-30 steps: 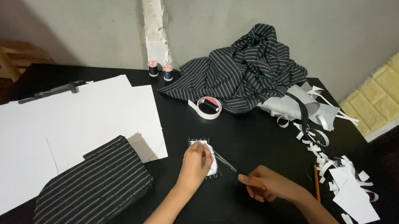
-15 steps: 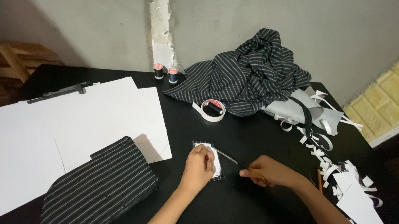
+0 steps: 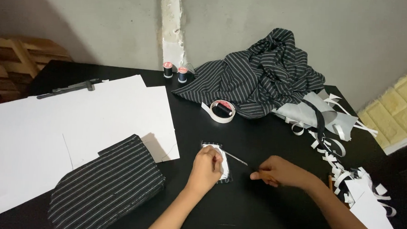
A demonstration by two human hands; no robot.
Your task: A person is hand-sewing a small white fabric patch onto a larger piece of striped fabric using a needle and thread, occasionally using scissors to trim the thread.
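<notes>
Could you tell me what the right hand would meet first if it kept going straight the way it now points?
Probably the left hand, pressed on a small white piece. The right hand points leftward with a thin tool; only bare black table shows between.

Worktop (image 3: 272,213) is matt black, smooth. Striped cloth (image 3: 260,75) and the folded striped piece (image 3: 106,188) look like soft woven fabric, matt; paper sheets (image 3: 75,118) and paper scraps (image 3: 364,199) are plain white, matt. Tape roll (image 3: 223,111) slightly glossy, thin tool (image 3: 236,158) looks like shiny metal, wall (image 3: 102,18) rough plaster.
</notes>
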